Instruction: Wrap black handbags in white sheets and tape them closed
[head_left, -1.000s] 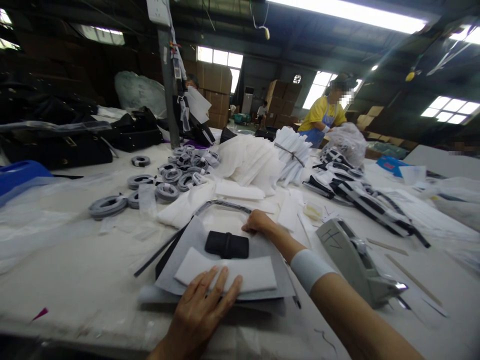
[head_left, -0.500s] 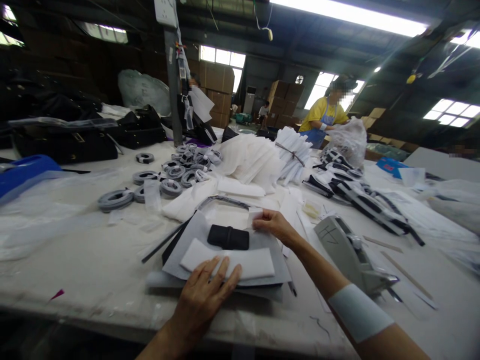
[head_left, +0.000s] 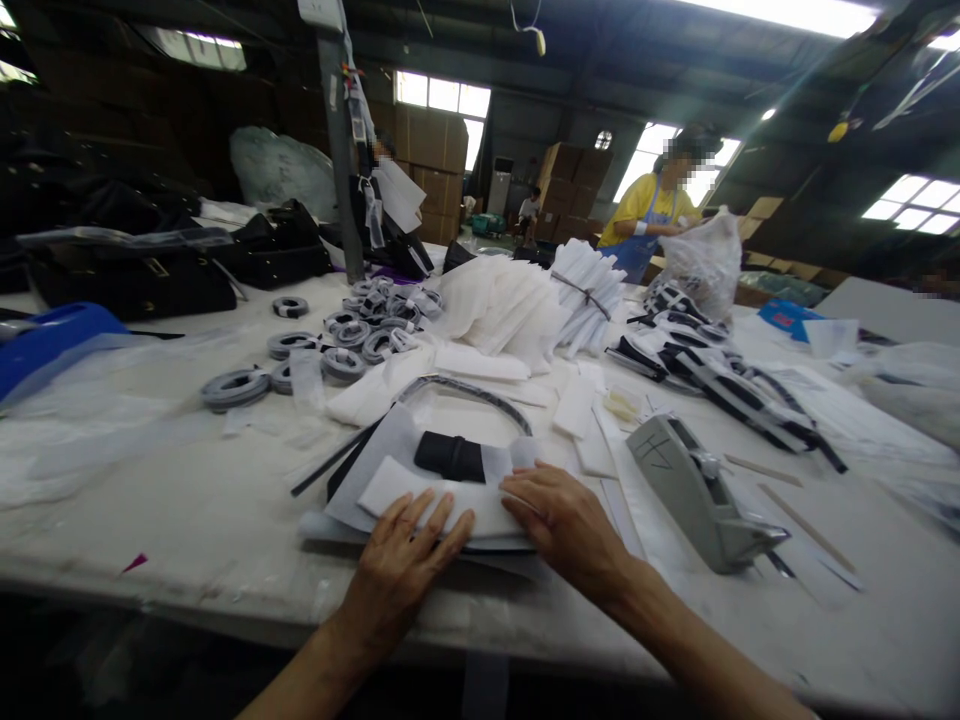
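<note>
A black bag lies flat on the table before me, mostly covered by a grey-white sheet (head_left: 386, 450), its wrapped handle (head_left: 480, 388) arching away from me. A black strap piece (head_left: 442, 457) shows in the middle, its right part under the sheet's edge. Across the near side runs a folded strip of white foam (head_left: 405, 488). My left hand (head_left: 409, 560) rests on that strip with fingers stretched and slightly spread. My right hand (head_left: 562, 520) presses palm-down on the right part of the sheet and the strip's right end, fingers extended.
A grey tape dispenser (head_left: 690, 490) stands at the right. Beyond the bag lie coiled grey straps (head_left: 345, 362), a pile of white foam sheets (head_left: 502, 310) and black-and-white straps (head_left: 720, 390). Black bags (head_left: 135, 270) sit at left. A person in yellow (head_left: 637, 210) handles a plastic bag.
My right hand has come down and nearer from beside the handle, where it pinched a small white piece, onto the sheet. The strap piece is now partly covered. My left hand stays put.
</note>
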